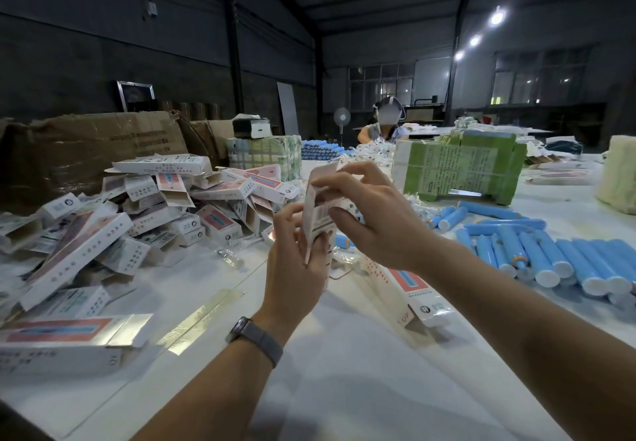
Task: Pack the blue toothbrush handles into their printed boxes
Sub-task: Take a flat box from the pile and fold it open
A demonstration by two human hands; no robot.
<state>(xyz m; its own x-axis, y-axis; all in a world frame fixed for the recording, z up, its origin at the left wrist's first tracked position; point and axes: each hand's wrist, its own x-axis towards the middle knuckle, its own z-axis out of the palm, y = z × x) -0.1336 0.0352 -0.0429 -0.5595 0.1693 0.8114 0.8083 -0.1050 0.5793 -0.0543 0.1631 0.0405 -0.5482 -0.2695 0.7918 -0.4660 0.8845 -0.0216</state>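
your left hand [296, 261] grips the box [318, 220] low while your right hand [375, 213] pinches its top flap. square it fully open first; the handles [537, 254] lie right of your fingers on the worktop [361, 371].

**A white bench crowded on both sides**

The bench [344, 371] is covered in white sheeting, bare in its near middle. On its left lies a loose heap of printed boxes [144, 213], many with open flaps, tumbled over one another; one long box [65, 334] lies flat at the near left edge. A shiny foil strip [199, 316] lies just right of it. On the right, blue toothbrush handles [550, 254] lie side by side in a row, more of them scattered behind. One printed box [409, 289] lies flat near the middle. Farther back stand a green bundle of flat cartons [457, 168], a second wrapped bundle [265, 155], and another batch of blue handles [320, 149]. Brown cardboard cartons [103, 151] sit at the far left.
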